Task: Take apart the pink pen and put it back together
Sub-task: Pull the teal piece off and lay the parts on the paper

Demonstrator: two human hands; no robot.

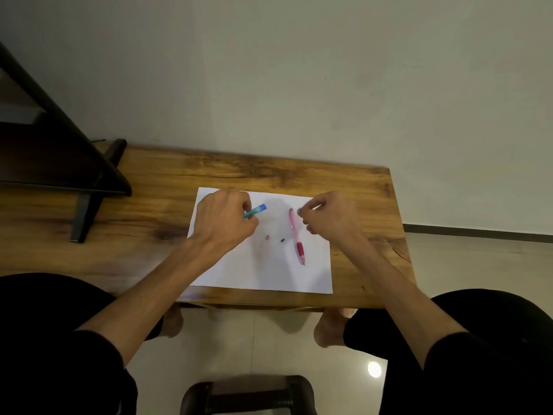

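The pink pen lies on a white sheet of paper, its darker pink grip and tip pointing toward me. My left hand is closed around a teal and blue pen whose blue end sticks out to the right. My right hand hovers just right of the pink pen's far end, thumb and forefinger pinched together near a small pale piece; whether it is held is unclear. Two tiny parts rest on the paper, a pinkish one and a dark one.
The paper lies on a wooden table against a pale wall. A dark stand with a slanted leg occupies the table's left part. A dark stool is below, between my knees, on a tiled floor.
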